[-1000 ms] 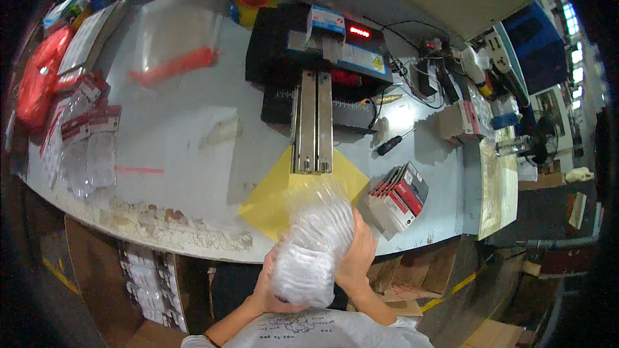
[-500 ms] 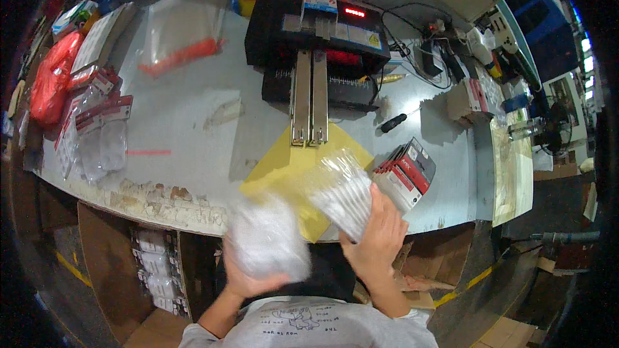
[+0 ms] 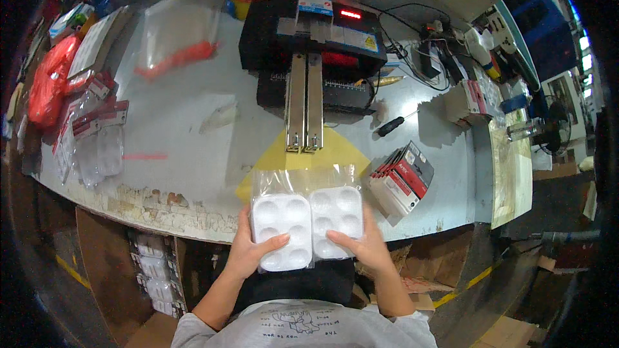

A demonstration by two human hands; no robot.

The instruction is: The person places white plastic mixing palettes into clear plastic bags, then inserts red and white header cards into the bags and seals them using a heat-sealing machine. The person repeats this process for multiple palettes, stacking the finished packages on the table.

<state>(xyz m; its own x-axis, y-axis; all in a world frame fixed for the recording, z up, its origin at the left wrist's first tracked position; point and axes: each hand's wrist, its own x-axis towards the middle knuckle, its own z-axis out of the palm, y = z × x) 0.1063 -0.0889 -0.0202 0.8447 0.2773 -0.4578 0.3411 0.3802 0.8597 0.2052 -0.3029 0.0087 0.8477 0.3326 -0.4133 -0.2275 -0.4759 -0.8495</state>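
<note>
My left hand (image 3: 255, 248) is closed on a white palette (image 3: 288, 216) with round wells, inside a clear plastic bag. Its thumb presses on the wells. Similarly, my right hand (image 3: 367, 243) grips another bagged white palette (image 3: 345, 205), thumb on top and fingers behind. The two lie side by side, wells up and touching or nearly so, with the loose bag ends pointing away from me. Whether more palettes are stacked underneath is hidden. Beyond them, a black machine (image 3: 309, 35) reaches two metal arms (image 3: 304, 106) over a yellow sheet (image 3: 345, 148).
Red and black header cards (image 3: 403, 180) stand stacked at right, near a screwdriver (image 3: 396, 122). Clear bags (image 3: 177, 32) lie at the far left. Carded bags (image 3: 100, 132) and a red bundle (image 3: 55, 84) crowd the left edge. Open cardboard boxes (image 3: 103, 270) sit below the table.
Both hands have brought their bagged palettes together, side by side. The right one has turned from edge-on to wells up, and the left one has moved slightly to the right.
</note>
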